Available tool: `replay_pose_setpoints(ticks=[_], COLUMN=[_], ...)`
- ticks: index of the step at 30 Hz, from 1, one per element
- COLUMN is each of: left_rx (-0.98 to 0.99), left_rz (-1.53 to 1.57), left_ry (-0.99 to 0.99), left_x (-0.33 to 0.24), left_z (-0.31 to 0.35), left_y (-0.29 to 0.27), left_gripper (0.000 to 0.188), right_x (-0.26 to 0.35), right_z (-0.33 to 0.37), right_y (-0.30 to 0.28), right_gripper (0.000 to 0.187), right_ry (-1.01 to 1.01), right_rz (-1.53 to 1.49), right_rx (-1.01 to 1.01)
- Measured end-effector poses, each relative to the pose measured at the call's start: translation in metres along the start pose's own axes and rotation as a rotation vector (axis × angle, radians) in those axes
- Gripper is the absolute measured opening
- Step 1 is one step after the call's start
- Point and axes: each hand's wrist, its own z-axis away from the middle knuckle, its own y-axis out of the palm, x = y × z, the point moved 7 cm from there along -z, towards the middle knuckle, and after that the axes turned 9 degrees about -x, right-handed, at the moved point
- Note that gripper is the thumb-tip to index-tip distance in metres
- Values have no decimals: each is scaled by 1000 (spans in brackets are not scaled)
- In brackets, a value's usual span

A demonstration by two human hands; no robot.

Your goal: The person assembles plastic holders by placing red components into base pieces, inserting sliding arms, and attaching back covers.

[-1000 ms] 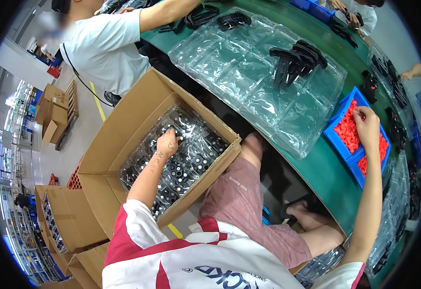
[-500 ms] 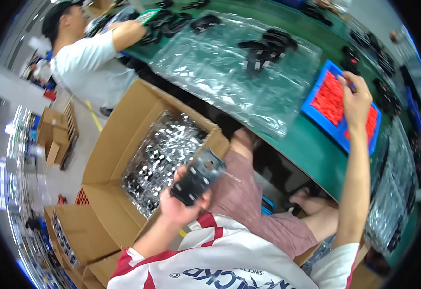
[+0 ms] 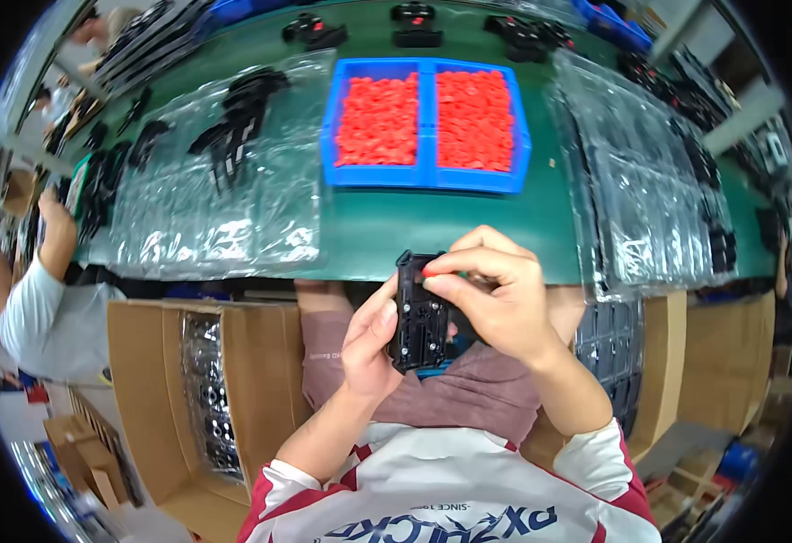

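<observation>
Black and likely light and stiff, the plastic part [image 3: 419,319] is over our lap [image 3: 482,380], best held by its sides, where our left hand [image 3: 369,353] clamps it, while our right hand [image 3: 503,294] pinches a red bit [image 3: 428,271] near its top.

Black part [image 3: 420,328] at the centre, a red piece [image 3: 429,271] near its 1 o'clock corner. At 12, blue bins [image 3: 378,175] of red pieces [image 3: 378,122] on a green table [image 3: 432,226]. At 6, dusky-pink shorts [image 3: 468,389], then a white shirt [image 3: 450,452] with red trim and dark lettering. Brown boxes [image 3: 265,380] at 8 and 4.
</observation>
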Motion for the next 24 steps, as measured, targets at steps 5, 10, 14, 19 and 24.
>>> replay_pose_setpoints(ticks=[5,10,14,19,24], left_rx=[104,87,53,42,-11], left_rz=[-197,-40,149,251,146], left_ry=[62,-38,-89,-123,-70], left_x=[9,19,16,10,2], left_z=[-3,2,8,17,26], left_y=[5,-20,-30,-35,-41], left_gripper=[62,65,69,74,76], right_x=[-24,-35,-24,-33,-56], right_z=[15,11,-40,-121,-130], right_y=[-8,3,-3,-18,-15], right_gripper=[24,27,21,13,12], right_ry=[374,450,-205,-239,-115], right_rz=[-140,-26,398,937,1250], right_rx=[-65,-15,-171,-349,-210])
